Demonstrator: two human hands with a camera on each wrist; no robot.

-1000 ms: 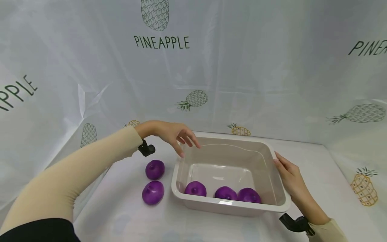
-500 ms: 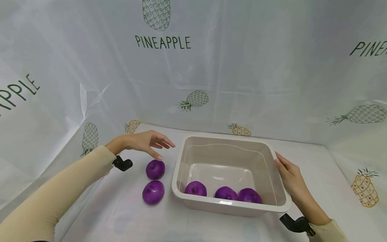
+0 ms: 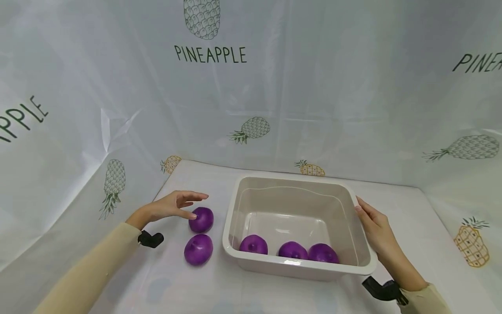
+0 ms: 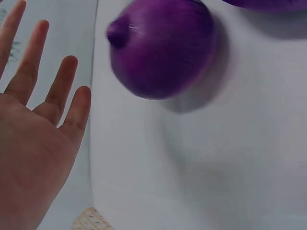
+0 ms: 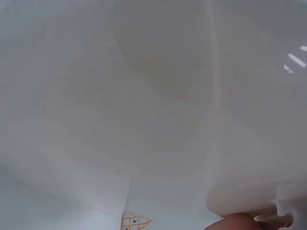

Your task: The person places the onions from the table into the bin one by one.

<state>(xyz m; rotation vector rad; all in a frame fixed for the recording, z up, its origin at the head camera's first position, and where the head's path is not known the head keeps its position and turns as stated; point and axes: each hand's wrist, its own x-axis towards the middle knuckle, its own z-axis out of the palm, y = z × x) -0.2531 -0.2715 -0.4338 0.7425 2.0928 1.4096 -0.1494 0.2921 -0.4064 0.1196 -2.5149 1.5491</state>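
My left hand (image 3: 172, 206) hovers at the far purple onion (image 3: 201, 220) left of the basin, thumb in front of it and fingers extended above it. In the left wrist view, a gap shows between the spread fingers (image 4: 64, 79) and the onion (image 4: 163, 52). Nearer the front lies a second purple onion (image 3: 198, 250). My right hand (image 3: 378, 229) grips the right rim of a beige plastic basin (image 3: 300, 270), thumb on top, the other fingers mostly hidden. Inside the basin, along its front wall, rest three onions (image 3: 253, 244).
A white cloth-covered table (image 3: 176, 292) holds everything. Behind and at both sides rises a pale curtain (image 3: 313, 87) printed with pineapples, meeting the table just behind the basin. Black wrist cameras (image 3: 150, 239) are strapped to both wrists.
My left hand has moved from above the basin's left rim leftward and down to the far onion. The right hand and the basin have stayed in place.
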